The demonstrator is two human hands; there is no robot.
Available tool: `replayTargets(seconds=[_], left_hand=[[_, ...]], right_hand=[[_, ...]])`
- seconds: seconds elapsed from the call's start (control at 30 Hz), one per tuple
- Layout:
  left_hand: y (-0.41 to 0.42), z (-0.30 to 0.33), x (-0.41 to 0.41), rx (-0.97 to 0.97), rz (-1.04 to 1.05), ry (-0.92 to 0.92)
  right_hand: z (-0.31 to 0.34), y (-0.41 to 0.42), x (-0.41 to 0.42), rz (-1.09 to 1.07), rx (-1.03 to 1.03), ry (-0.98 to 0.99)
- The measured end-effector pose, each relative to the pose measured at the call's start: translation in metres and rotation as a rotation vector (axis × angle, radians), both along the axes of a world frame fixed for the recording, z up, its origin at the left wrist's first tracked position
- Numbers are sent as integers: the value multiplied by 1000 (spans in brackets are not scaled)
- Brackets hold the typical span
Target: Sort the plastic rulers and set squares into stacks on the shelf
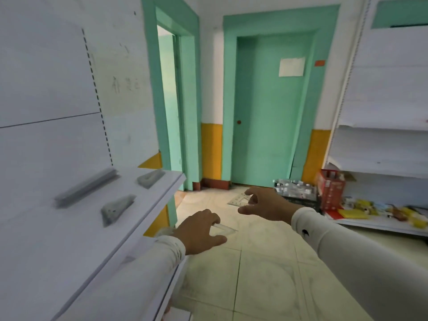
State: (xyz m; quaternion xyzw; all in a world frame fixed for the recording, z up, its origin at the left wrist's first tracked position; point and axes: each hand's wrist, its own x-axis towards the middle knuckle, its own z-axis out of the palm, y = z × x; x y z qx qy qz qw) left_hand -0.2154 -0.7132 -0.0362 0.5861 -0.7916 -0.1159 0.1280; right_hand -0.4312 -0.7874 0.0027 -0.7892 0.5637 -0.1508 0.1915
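Now | left hand (199, 230) fingers pinch clear set square (225, 229) | right hand (261, 203) pinches another set square (240, 200)

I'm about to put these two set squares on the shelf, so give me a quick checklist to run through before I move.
1. Left hand grips a clear plastic set square: ok.
2. Right hand pinches a second clear plastic set square: ok, though only by the fingertips.
3. Stacks on the white shelf: a long pile of rulers and two triangular piles, set apart: ok.
4. Which triangular pile matches each held square: cannot tell, too blurred.
5. Bare shelf surface near its front edge: ok.
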Motion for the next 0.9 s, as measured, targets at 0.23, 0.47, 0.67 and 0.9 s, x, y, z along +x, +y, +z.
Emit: replayTargets(seconds=[0.23,0.47,0.67,0.9], left_hand=[[-154,16,-11,-56,-92,21],[-260,32,-1,-92,-118,57],[-318,33,28,-114,-14,51],[-358,36,79,-131,255,-3]], right_hand=[[20,-119,-20,-123,-32,71],[39,-216,-20,-155,-38,97],[27,-295,8,-70,-25,96],[16,-400,82,223,-17,83]])
